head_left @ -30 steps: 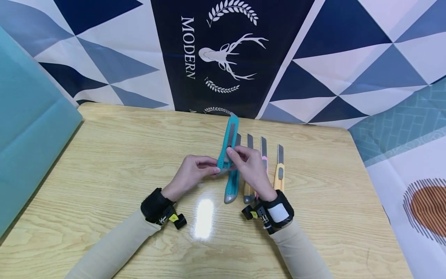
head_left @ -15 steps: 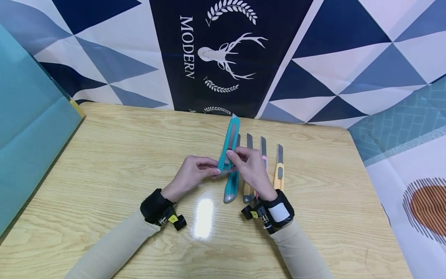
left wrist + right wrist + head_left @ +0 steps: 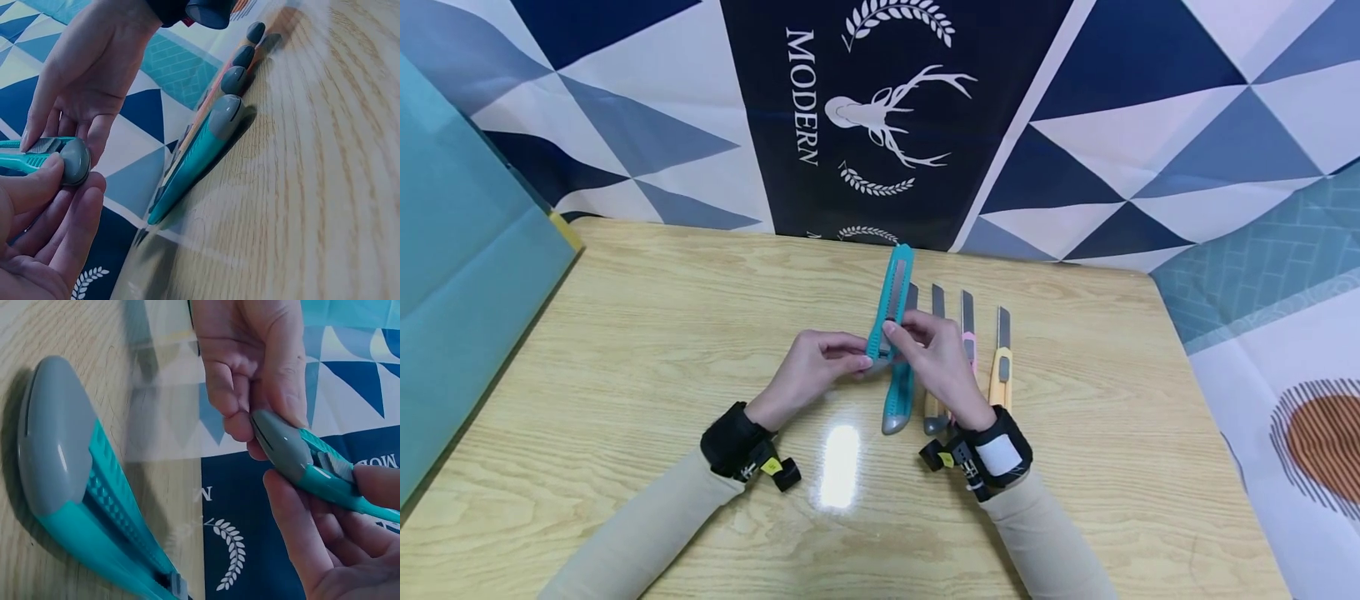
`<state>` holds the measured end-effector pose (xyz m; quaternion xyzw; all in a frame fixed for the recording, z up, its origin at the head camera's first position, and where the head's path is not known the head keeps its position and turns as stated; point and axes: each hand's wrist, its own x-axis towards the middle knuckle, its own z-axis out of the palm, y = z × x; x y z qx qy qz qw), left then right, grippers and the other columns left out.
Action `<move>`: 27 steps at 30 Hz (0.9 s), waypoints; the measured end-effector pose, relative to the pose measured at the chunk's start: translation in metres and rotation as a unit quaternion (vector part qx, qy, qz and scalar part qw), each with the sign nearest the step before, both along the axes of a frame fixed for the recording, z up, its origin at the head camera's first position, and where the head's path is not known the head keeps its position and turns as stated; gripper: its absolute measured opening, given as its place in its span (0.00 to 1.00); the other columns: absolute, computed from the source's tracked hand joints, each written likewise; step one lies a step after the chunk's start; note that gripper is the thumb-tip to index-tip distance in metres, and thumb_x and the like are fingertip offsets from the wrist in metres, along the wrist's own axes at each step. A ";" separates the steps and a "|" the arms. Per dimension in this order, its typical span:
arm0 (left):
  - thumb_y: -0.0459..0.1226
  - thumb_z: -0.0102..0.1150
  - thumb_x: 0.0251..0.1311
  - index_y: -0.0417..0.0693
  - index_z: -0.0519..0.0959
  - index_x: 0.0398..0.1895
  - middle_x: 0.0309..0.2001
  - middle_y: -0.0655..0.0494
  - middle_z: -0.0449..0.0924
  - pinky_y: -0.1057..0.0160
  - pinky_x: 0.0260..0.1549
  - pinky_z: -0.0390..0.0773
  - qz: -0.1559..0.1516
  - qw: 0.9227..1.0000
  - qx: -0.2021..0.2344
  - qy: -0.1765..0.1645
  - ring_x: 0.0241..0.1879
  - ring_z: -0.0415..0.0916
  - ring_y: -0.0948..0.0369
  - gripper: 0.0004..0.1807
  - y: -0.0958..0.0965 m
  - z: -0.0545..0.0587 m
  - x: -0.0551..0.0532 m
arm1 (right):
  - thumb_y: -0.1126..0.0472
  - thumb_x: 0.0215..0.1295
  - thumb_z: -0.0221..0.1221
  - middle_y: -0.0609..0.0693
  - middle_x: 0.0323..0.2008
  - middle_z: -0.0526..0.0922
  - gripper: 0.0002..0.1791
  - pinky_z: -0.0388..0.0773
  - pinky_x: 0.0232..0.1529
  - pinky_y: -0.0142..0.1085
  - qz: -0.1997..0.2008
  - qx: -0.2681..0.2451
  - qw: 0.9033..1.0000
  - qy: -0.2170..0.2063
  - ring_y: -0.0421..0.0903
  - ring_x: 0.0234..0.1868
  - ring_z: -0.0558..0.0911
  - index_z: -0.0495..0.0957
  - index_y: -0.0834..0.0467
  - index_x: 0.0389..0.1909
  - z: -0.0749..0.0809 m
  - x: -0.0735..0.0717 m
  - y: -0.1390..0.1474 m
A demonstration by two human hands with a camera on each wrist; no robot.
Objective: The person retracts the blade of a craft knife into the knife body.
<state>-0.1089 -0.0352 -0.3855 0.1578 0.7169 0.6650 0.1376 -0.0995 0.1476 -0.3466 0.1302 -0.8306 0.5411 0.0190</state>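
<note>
A teal utility knife (image 3: 894,287) is held up off the table between both hands, its grey end cap toward the person. My left hand (image 3: 822,364) pinches it at the grey cap (image 3: 75,162). My right hand (image 3: 942,354) grips the body, and its thumb presses on the grey slider (image 3: 335,465), close to the cap. No blade shows past the far end. Beneath it, a second teal utility knife (image 3: 898,402) lies on the table with its blade out, partly hidden by the right hand and the held knife.
Right of it lie several more utility knives with blades out: an orange-brown one (image 3: 932,406), a pink one (image 3: 969,343) and a yellow one (image 3: 1002,369). The wooden table (image 3: 700,283) ends at a patterned backdrop (image 3: 685,108). A light-blue panel (image 3: 467,250) stands left.
The blade tip that stuck out of the held knife's far end no longer shows. The right thumb has slid slightly toward the grey cap. The left hand has barely moved.
</note>
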 end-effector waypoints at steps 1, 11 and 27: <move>0.29 0.60 0.57 0.32 0.80 0.42 0.38 0.39 0.82 0.54 0.40 0.82 0.001 1.000 0.000 0.003 0.35 0.80 0.52 0.10 0.000 0.000 0.000 | 0.66 0.67 0.53 0.65 0.29 0.82 0.10 0.82 0.31 0.52 0.001 -0.004 1.000 -0.004 0.52 0.29 0.81 0.79 0.68 0.40 0.000 0.000 0.000; 0.28 0.61 0.56 0.30 0.80 0.41 0.38 0.37 0.82 0.45 0.38 0.80 0.011 0.999 -0.004 0.031 0.34 0.81 0.53 0.10 0.002 0.001 0.002 | 0.66 0.69 0.51 0.66 0.30 0.81 0.12 0.83 0.31 0.47 0.002 -0.046 0.997 -0.062 0.56 0.27 0.82 0.78 0.71 0.41 -0.003 -0.003 0.003; 0.27 0.60 0.56 0.29 0.79 0.40 0.35 0.35 0.82 0.42 0.38 0.79 0.012 1.000 0.004 0.025 0.32 0.80 0.48 0.10 0.003 0.002 0.004 | 0.62 0.65 0.56 0.57 0.28 0.84 0.09 0.84 0.29 0.43 0.004 -0.035 0.998 -0.047 0.47 0.26 0.82 0.80 0.63 0.38 -0.025 -0.010 0.010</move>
